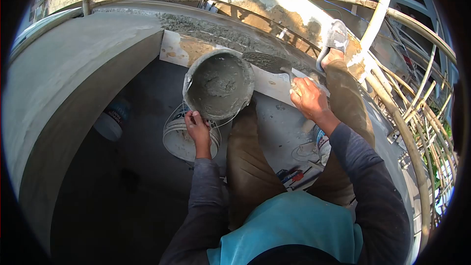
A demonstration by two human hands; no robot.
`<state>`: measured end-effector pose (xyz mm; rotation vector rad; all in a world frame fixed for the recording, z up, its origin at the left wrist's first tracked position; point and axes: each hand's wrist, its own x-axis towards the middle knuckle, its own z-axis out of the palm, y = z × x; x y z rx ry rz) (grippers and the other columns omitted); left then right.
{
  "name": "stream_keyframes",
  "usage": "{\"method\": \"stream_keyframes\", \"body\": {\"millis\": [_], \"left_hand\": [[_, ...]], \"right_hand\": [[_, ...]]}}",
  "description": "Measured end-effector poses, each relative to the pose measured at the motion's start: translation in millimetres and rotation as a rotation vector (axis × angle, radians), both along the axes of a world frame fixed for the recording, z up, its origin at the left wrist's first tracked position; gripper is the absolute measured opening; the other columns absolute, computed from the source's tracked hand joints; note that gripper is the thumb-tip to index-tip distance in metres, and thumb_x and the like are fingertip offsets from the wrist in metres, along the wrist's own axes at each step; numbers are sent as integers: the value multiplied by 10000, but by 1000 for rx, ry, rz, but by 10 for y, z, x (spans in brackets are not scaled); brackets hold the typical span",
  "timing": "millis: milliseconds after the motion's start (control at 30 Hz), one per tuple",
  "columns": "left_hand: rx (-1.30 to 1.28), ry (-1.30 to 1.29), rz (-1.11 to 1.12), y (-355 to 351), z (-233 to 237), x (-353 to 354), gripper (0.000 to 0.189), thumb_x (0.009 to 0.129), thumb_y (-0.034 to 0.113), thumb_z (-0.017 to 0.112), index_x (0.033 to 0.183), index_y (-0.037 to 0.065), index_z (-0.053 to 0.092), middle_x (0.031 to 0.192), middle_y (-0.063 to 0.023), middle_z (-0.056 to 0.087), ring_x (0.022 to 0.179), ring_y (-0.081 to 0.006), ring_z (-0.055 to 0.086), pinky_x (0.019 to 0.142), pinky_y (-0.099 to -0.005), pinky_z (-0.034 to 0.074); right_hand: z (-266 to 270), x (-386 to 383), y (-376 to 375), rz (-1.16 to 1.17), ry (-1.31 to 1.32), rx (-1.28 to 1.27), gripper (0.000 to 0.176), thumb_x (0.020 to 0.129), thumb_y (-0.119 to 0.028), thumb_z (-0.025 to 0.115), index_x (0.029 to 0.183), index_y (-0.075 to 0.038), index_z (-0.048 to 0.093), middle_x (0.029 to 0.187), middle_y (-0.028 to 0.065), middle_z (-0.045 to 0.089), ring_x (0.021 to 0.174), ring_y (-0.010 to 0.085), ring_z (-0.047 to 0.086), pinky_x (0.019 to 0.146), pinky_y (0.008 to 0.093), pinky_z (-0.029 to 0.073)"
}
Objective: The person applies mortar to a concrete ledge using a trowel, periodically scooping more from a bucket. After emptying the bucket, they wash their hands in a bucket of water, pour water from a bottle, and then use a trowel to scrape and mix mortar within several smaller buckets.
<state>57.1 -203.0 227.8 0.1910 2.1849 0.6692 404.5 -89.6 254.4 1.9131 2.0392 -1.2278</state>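
Observation:
A bucket (190, 74) partly filled with wet grey mortar (220, 84) is tilted toward me against a pale board (272, 86) along the ledge. My left hand (198, 126) is closed on the bucket's near rim, thumb on top. To the right of the bucket, my right hand (311, 99) is wrapped round the handle of a trowel (267, 61). Its mortar-smeared blade points left, over the board and close to the bucket's right side. Behind them, rough fresh mortar (206, 30) lies in a strip along the ledge.
A white bucket (182, 142) stands below my left hand, another bucket (112, 120) in shadow at left. A third bucket (323, 145) is partly hidden by my right arm. Bamboo poles (409, 132) line the right side. My slippered foot (337, 37) rests on the ledge.

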Motion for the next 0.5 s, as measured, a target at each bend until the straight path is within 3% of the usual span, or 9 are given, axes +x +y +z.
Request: {"method": "stream_keyframes", "body": {"millis": [67, 200, 300, 400, 500], "left_hand": [[60, 37, 6, -49, -52, 105, 209, 990, 271, 504, 1098, 96, 466, 775, -9, 507, 503, -69, 462, 406, -215, 356], [77, 49, 5, 134, 179, 453, 241, 992, 251, 490, 1144, 72, 435, 787, -28, 502, 508, -84, 479, 404, -230, 369], [47, 2, 19, 247, 325, 615, 289, 986, 231, 499, 1198, 46, 433, 791, -28, 500, 538, -93, 459, 454, -251, 397], [30, 13, -21, 275, 364, 647, 291, 995, 256, 484, 1199, 59, 420, 786, -33, 497, 515, -87, 485, 420, -251, 386], [33, 12, -32, 250, 321, 647, 293, 991, 251, 495, 1195, 50, 430, 784, -30, 498, 526, -92, 471, 440, -252, 393]], "right_hand": [[4, -308, 79, 227, 12, 5, 318, 881, -269, 602, 1114, -61, 548, 971, 118, 585, 907, 315, 621, 748, 446, 522], [-181, -986, 199, 378, -172, -157, 268, 918, -235, 546, 1084, -25, 547, 967, 161, 606, 915, 307, 650, 724, 453, 556], [-362, -1249, 129, 388, -63, -275, 295, 909, -245, 556, 1087, -10, 549, 1014, 218, 631, 993, 323, 649, 732, 453, 557], [-278, -1253, 273, 522, -33, -509, 328, 894, -272, 562, 1094, -13, 571, 1048, 228, 649, 1036, 347, 635, 783, 456, 543], [-486, -964, 372, 476, 122, -498, 341, 875, -306, 570, 1108, -58, 596, 1016, 194, 667, 991, 373, 633, 825, 459, 518]]}}
